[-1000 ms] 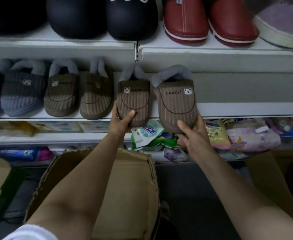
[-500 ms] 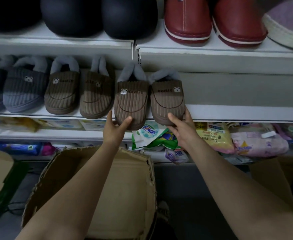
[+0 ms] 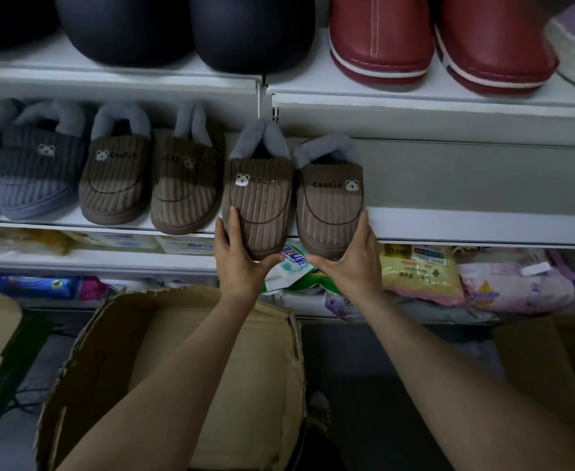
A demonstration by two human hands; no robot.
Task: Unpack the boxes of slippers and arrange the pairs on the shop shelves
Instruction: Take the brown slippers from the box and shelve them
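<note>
Two brown corduroy slippers, the left slipper [image 3: 258, 205] and the right slipper [image 3: 329, 205], are sitting side by side on the middle shelf [image 3: 483, 226], their toes overhanging its front edge. The left hand [image 3: 240, 263] is cupping the left slipper's toe and the right hand [image 3: 350, 263] is cupping the right one's, fingers and thumbs curling around them. Another brown pair [image 3: 150, 185] is lying just to the left, and an open cardboard box [image 3: 184, 368] is standing below.

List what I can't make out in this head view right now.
- Open cardboard box: its floor is hidden by the forearms and shadow.
- Dark rounded slippers on the top shelf: cut off by the top edge.
- Toes of the brown corduroy bear slippers: covered by left hand and right hand.
</note>
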